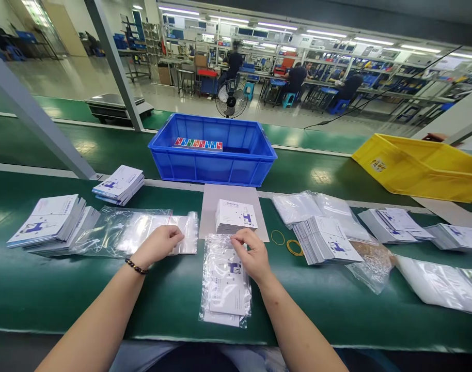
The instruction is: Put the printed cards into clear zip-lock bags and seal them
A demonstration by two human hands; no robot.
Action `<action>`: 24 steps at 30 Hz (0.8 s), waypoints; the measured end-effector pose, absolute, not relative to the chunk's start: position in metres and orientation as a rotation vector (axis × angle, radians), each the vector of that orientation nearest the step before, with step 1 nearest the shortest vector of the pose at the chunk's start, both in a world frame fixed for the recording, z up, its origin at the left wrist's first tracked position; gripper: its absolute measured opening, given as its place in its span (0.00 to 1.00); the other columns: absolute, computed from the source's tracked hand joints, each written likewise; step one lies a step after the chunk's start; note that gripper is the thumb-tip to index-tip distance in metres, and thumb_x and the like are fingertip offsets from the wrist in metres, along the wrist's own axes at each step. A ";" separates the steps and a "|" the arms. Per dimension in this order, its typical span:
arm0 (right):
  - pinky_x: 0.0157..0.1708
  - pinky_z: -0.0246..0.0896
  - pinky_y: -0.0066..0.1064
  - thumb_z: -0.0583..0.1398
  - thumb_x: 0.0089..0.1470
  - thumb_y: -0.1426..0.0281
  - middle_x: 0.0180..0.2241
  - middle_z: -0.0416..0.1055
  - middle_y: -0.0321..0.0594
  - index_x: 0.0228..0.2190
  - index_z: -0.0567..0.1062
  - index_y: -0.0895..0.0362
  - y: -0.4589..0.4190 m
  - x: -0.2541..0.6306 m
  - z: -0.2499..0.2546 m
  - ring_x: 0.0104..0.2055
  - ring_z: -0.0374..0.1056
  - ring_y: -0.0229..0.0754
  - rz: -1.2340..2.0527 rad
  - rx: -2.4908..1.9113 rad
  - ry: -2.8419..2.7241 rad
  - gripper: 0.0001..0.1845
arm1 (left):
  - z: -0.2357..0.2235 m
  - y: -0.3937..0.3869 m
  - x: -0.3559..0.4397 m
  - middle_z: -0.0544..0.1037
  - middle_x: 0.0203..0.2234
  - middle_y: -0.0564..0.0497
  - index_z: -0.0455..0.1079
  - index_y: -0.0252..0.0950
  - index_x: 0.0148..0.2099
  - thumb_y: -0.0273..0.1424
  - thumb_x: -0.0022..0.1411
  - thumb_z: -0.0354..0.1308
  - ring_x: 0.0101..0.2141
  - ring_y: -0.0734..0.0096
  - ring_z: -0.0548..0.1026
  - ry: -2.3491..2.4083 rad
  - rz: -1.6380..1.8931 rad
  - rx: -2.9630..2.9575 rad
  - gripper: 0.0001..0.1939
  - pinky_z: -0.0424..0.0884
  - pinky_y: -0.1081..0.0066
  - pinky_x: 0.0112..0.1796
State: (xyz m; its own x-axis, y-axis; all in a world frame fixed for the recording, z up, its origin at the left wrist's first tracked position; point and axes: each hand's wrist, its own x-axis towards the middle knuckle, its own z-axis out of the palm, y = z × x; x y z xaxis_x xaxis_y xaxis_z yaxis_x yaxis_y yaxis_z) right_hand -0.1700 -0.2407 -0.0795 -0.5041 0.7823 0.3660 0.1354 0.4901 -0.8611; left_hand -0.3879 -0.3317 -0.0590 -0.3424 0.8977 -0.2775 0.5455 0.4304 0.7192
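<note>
On the bench (166, 305) before me, my right hand (254, 254) is pinching the top of a clear bag (224, 287) showing booklets (227, 297), presumably to steady it, while my left hand (155, 248) is holding its fingertips together over flat bags (191, 232) (any grip is unclear).

Blue bin (213, 168) at far side of desk (321, 315), w/ multicolored printed piece (198, 144) inside; yellow bin (425, 168) off to R — sticker (378, 165) on its side. Blk fan (231, 101) just beyond blue bin. Back L: flat platform unit (114, 102) nr grey post (118, 70). Bkgd — seated co-worker (297, 77) on a blue stool (289, 99), tube lights (277, 26) o'head.
</note>
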 end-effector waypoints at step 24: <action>0.24 0.54 0.27 0.52 0.50 0.71 0.19 0.61 0.35 0.20 0.68 0.57 -0.250 -0.176 -0.086 0.23 0.58 0.35 0.929 -0.798 -2.185 0.10 | -0.079 -0.304 -0.303 0.61 0.14 0.57 0.61 0.34 0.19 0.36 0.54 0.48 0.19 0.77 0.59 1.648 1.125 1.208 0.15 0.56 0.76 0.22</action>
